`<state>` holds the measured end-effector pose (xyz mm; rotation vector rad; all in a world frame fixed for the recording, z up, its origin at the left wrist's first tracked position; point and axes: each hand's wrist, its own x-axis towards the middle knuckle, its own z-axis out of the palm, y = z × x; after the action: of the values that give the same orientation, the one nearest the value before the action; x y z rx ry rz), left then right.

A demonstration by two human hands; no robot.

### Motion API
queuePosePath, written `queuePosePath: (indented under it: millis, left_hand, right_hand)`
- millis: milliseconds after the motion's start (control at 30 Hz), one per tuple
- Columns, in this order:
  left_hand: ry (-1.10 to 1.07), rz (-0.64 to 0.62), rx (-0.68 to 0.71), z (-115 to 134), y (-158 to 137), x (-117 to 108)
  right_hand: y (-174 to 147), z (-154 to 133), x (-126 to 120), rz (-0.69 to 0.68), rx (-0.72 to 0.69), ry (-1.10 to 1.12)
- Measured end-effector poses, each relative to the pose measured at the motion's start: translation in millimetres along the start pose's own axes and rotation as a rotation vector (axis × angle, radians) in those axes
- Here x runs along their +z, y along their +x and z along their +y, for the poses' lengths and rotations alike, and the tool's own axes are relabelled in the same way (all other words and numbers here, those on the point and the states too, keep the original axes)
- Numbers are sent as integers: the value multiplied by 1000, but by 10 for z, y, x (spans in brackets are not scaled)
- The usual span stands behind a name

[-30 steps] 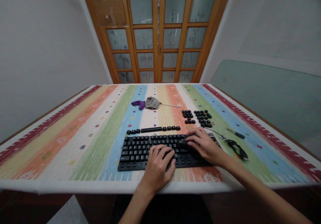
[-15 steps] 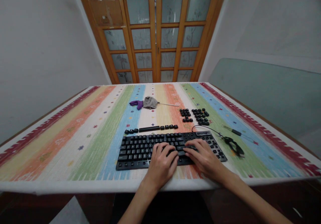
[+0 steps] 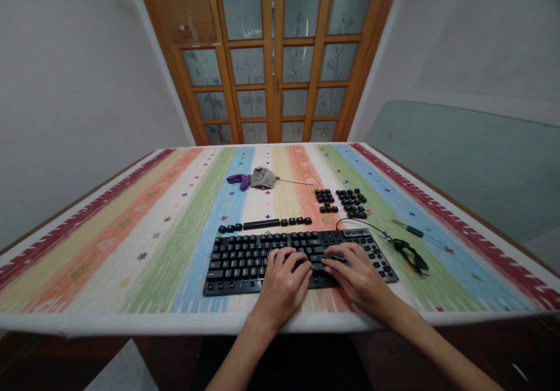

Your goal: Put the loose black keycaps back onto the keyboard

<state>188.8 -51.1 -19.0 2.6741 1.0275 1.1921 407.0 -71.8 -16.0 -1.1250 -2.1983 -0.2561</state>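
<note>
The black keyboard point(image 3: 240, 262) lies near the table's front edge, with several keycaps off its bottom row and right-hand block. On its right-middle part rests my left hand point(image 3: 284, 274), fingers bent, fingertips against the keys. My right hand point(image 3: 356, 271) faces it from the right, thumb and fingers curled down on the keyboard. Between the two sets of fingertips shows a wide dark key point(image 3: 317, 266). Whether either hand grips that key or only presses on it is hard to see. Just behind the keyboard, a long space bar point(image 3: 261, 224) lies in a row with several small keycaps point(image 3: 296, 221).
Farther back are two groups of loose keycaps point(image 3: 351, 203), plus a grey and purple cloth point(image 3: 262, 178) with a thin metal rod point(image 3: 295, 181). To the right lie a screwdriver point(image 3: 415, 231) and the coiled cable point(image 3: 409, 254). A striped cloth point(image 3: 175, 262) covers the table.
Both hands stay at the same place on the keyboard, with hardly any finger movement. The whole view has shifted very slightly.
</note>
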Motion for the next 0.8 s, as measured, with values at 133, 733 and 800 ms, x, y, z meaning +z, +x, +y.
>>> queuePosePath:
  millis: [133, 733, 800]
  left_hand:
    - [6, -5, 5, 0, 3, -2]
    - [16, -13, 16, 17, 19, 4]
    - [8, -16, 13, 19, 17, 7]
  right_hand:
    - [1, -11, -8, 7, 9, 14]
    - [-16, -24, -5, -9, 28, 23]
    - [-24, -21, -2, -12, 31, 24]
